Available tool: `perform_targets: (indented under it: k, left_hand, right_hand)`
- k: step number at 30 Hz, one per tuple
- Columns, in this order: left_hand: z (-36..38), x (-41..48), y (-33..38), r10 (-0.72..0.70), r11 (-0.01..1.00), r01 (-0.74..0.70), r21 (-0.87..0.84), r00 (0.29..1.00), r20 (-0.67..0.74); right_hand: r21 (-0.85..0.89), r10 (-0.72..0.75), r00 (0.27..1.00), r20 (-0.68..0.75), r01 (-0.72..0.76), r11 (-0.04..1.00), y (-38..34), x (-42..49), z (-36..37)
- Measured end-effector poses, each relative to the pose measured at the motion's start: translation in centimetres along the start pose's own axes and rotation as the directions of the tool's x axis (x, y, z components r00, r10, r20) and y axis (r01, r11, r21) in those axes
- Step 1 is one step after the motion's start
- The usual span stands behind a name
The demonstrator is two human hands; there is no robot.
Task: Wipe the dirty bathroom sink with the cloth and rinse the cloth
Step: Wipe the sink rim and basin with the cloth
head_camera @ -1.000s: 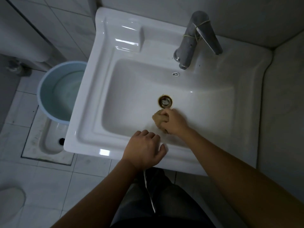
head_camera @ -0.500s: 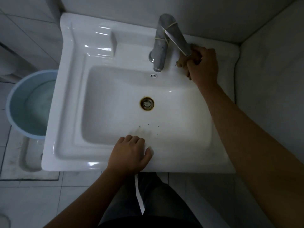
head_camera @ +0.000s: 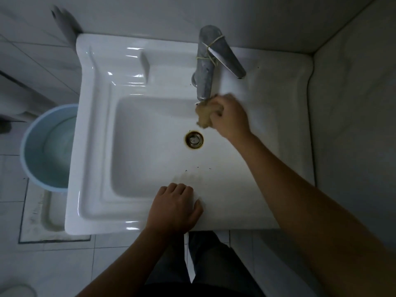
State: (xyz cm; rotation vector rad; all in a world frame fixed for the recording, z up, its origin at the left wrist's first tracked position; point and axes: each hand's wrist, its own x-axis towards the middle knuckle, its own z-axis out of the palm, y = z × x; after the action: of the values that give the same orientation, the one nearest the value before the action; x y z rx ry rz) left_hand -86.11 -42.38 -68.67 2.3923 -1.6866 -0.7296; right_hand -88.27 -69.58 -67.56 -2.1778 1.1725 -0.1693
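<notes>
Two bare hands are at a white bathroom sink (head_camera: pixel 94 146), seen from above. The right hand (head_camera: pixel 230 116) reaches across the basin and grips a crumpled, yellowish-brown cloth (head_camera: pixel 203 115). The fingers are curled round the cloth, which bulges out on the hand's left side. The cloth is at the back of the basin, just under the spout of the metal faucet (head_camera: pixel 205 69) and touching or nearly touching its tip. This part of the picture is blurred, and I cannot tell whether water is running.

The left hand (head_camera: pixel 174 207) holds nothing. It rests on the front rim of the sink, with the knuckles up, the fingers bent over the inner edge and the thumb stretched out to the right along the rim.

A yellowish rubber band (head_camera: pixel 211 50) is wound round the faucet body and its lever, which points to the right. The round drain (head_camera: pixel 194 139), ringed with a brown stain, lies in the basin floor between the two hands, nearer the cloth. A faint brownish smear (head_camera: pixel 188 177) marks the front slope of the basin just beyond the left fingers, with a few dark specks (head_camera: pixel 197 167) above it.

Left of the sink, a pale blue bucket (head_camera: pixel 40 146) stands on the tiled floor (head_camera: pixel 64 264), its right side hidden under the sink's rim. Dark trousers (head_camera: pixel 210 260) show below the front edge.
</notes>
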Motion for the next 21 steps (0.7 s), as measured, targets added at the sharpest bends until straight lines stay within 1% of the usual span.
perform_targets:
  k: [2,4,6,8,10,12,13,15,16,17,19,21]
  left_hand:
    - [-0.1,0.0,-0.1,0.0,1.0,0.0,0.0,1.0,0.007]
    - [-0.4,0.0,0.0,-0.002,1.0,0.002,-0.007,1.0,0.026]
    - [-0.7,0.0,0.2,-0.01,1.0,0.011,-0.018,0.998,0.062]
    - [-0.9,0.0,0.2,-0.011,1.0,0.013,-0.019,0.997,0.08]
    - [-0.9,-0.1,0.2,-0.009,1.0,0.011,-0.024,0.997,0.076]
    - [-0.9,-0.2,0.0,-0.004,0.999,0.006,-0.032,0.998,0.061]
    - [-0.8,-0.2,0.0,-0.001,1.0,0.002,-0.03,0.999,0.051]
    - [-0.7,-0.2,-0.2,0.006,1.0,-0.005,-0.023,0.999,0.041]
    - [-0.6,-0.1,-0.3,0.009,0.999,-0.008,-0.031,0.999,0.041]
    - [-0.6,-0.2,-0.4,0.011,0.999,-0.009,-0.047,0.999,0.04]
    - [-1.0,-0.4,-0.8,0.028,0.997,-0.026,-0.077,0.999,0.03]
    - [-1.9,-0.9,-1.9,0.063,0.997,-0.064,-0.035,0.998,-0.007]
  right_hand:
    - [0.119,0.164,0.983,0.076,-0.172,0.978,0.3,-2.5,2.1]
    - [0.185,0.293,0.946,0.14,-0.316,0.93,1.2,-5.3,3.9]
    - [0.228,0.374,0.912,0.166,-0.404,0.886,2.1,-7.9,4.9]
    - [0.227,0.408,0.899,0.162,-0.436,0.871,3.2,-9.4,5.3]
    - [0.146,0.406,0.903,0.144,-0.425,0.893,4.2,-9.6,5.2]
    - [-0.031,0.365,0.927,0.083,-0.364,0.931,5.2,-9.0,5.3]
    - [-0.137,0.342,0.938,0.057,-0.332,0.933,5.6,-8.6,5.4]
    - [-0.311,0.326,0.942,0.078,-0.288,0.906,5.6,-7.9,5.9]
    - [-0.364,0.314,0.943,0.108,-0.257,0.895,5.4,-7.7,6.3]
    - [-0.387,0.292,0.944,0.15,-0.216,0.897,5.0,-7.6,6.7]
    - [-0.36,0.242,0.938,0.248,-0.143,0.922,4.1,-7.7,7.6]
    - [-0.306,0.192,0.925,0.328,-0.088,0.948,3.0,-7.9,8.7]
